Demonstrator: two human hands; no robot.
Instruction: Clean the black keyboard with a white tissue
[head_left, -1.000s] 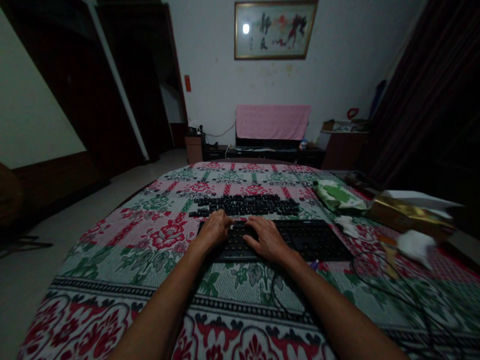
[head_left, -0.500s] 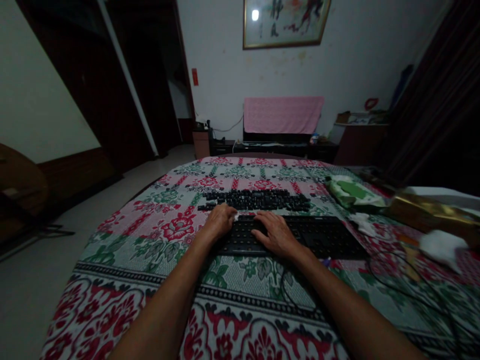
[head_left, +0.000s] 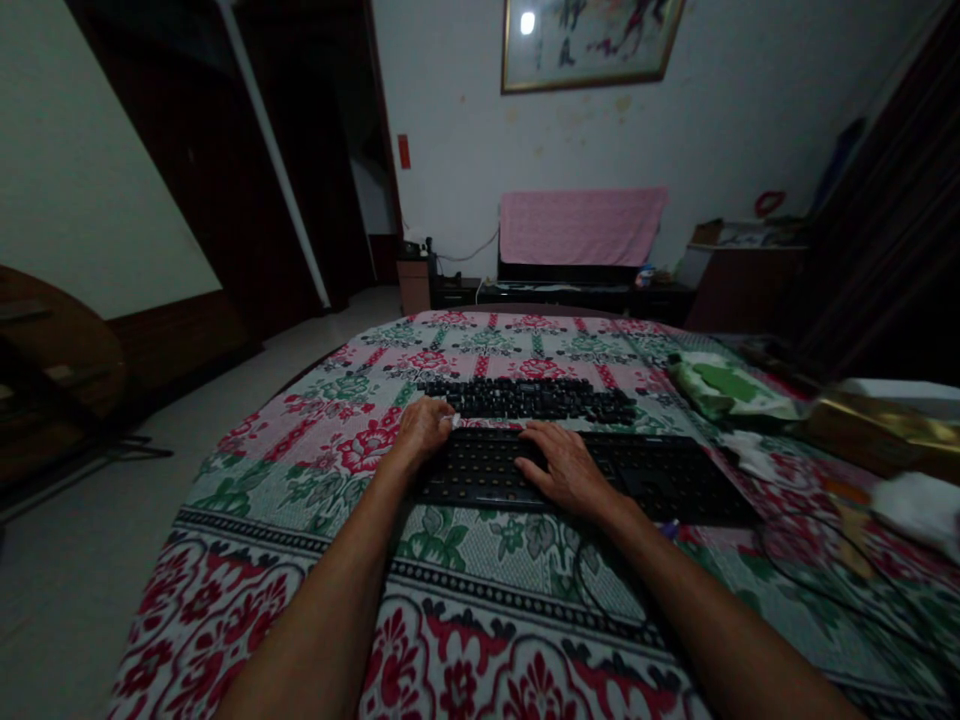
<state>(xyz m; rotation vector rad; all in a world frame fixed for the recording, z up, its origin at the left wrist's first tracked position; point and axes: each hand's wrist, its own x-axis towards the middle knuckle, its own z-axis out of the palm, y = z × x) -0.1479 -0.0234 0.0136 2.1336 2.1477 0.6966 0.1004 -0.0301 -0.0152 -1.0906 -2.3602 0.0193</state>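
A black keyboard base [head_left: 487,478] with its keycaps off lies across the table in front of me. At its upper left corner is my left hand [head_left: 425,432], fingers closed on a small white wipe [head_left: 452,421] that shows at the fingertips. My right hand [head_left: 564,462] rests on the middle of the base, fingers stretched out and thumb apart. Loose black keycaps [head_left: 525,400] lie in rows on the cloth just beyond the base. A thin dark cable [head_left: 817,590] runs from the base's right end.
A floral tablecloth [head_left: 300,510] covers the table. To the right lie a green wipes packet [head_left: 720,388], crumpled white tissue [head_left: 750,455], a brush [head_left: 851,530], a white bundle [head_left: 919,510] and a gold box [head_left: 877,430]. A purple object [head_left: 669,530] shows beside my right forearm.
My left hand has slid left along the base's top edge to its corner with the wipe. My right hand stays on the base. The whole view has shifted slightly.
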